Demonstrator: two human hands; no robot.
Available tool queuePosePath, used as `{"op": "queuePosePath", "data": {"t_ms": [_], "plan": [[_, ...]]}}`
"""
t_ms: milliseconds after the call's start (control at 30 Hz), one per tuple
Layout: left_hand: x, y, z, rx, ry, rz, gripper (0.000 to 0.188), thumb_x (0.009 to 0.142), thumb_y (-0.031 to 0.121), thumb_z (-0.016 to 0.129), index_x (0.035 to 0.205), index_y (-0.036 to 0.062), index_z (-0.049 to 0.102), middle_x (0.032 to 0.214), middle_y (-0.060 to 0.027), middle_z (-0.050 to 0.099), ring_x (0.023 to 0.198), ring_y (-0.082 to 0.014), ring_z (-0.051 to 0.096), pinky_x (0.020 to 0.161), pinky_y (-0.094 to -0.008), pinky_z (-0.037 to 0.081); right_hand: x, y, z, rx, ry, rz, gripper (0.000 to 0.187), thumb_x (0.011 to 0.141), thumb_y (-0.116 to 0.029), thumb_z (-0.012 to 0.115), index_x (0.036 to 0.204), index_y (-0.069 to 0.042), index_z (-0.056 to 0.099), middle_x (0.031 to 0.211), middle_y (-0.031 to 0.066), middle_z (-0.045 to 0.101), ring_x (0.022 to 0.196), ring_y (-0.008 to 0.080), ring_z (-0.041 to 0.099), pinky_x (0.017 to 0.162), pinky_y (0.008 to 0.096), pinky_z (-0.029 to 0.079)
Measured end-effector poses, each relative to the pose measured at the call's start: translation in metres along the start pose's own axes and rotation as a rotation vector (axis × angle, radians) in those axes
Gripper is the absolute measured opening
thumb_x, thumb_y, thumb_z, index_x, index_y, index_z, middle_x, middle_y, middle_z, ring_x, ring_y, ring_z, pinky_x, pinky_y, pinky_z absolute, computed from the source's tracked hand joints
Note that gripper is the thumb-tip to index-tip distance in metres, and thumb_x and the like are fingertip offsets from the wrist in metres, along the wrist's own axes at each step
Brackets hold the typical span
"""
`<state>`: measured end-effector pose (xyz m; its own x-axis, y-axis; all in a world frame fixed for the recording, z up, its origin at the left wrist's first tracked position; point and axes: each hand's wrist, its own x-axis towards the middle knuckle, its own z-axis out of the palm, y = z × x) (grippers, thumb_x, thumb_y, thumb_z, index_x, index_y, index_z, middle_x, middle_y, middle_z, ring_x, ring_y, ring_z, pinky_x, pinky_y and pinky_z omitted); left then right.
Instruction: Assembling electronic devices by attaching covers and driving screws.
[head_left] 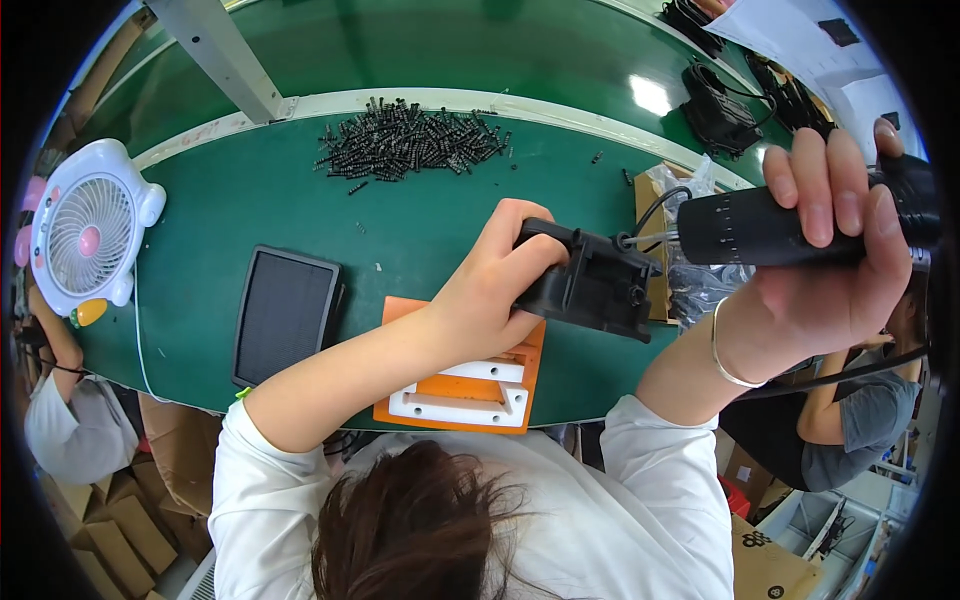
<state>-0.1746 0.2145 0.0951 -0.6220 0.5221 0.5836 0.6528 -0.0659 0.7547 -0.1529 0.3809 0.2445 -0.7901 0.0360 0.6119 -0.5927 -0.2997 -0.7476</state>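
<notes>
My left hand (503, 272) grips a black plastic housing (600, 285), an open box-like part with small posts at its edge, and holds it above the table. In my right hand (835, 215) is a black electric screwdriver (745, 225), lying nearly level and pointing left. Its thin metal bit reaches the upper right corner of the housing; whether a screw sits there is too small to tell. Below my left wrist lies an orange fixture (397, 312) with white blocks (460, 405) on it, partly covered by my forearm.
Many small black screw-like pieces (410, 140) are heaped at the back. A black rectangular tray-like part (287, 315) lies left of the fixture. A white fan (92, 225) stands far left. At right is a cardboard box (655, 190) with clear plastic bags. Other people sit at both sides.
</notes>
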Motion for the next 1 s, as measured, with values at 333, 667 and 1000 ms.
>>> {"op": "queuePosePath", "data": {"t_ms": [333, 667, 1000], "plan": [[0.002, -0.001, -0.001, 0.005, 0.006, 0.003, 0.033, 0.063, -0.008, 0.06, 0.093, 0.003, 0.05, 0.101, -0.0176, 0.04, 0.09, -0.0329, 0.046, 0.077, -0.0356, 0.043, 0.004, -0.003, -0.004, -0.031, -0.051, 0.04, 0.034, 0.082, -0.011, 0.049, 0.113, -0.001, 0.04, 0.072, 0.0002, 0.041, 0.063, 0.0095, 0.04, 0.068, 0.0293, 0.033], [0.0, -0.001, -0.002, 0.0, -0.006, 0.007, 0.03, 0.064, -0.007, 0.061, 0.091, 0.0027, 0.051, 0.101, -0.0174, 0.04, 0.089, -0.0325, 0.047, 0.077, -0.0353, 0.043, 0.013, 0.006, 0.003, -0.018, -0.165, 0.07, 0.034, 0.081, -0.009, 0.048, 0.111, 0.002, 0.039, 0.069, 0.0001, 0.039, 0.06, 0.0096, 0.039, 0.065, 0.0286, 0.035], [-0.002, -0.001, 0.001, 0.054, 0.008, 0.048, 0.032, 0.061, -0.007, 0.061, 0.09, 0.0018, 0.051, 0.101, -0.018, 0.04, 0.085, -0.0339, 0.048, 0.074, -0.0368, 0.044, 0.005, 0.01, 0.011, -0.264, 0.511, -0.043, 0.011, 0.075, -0.005, 0.055, 0.082, 0.002, 0.049, 0.068, 0.0056, 0.045, 0.06, 0.0149, 0.045, 0.061, 0.0321, 0.04]]}}
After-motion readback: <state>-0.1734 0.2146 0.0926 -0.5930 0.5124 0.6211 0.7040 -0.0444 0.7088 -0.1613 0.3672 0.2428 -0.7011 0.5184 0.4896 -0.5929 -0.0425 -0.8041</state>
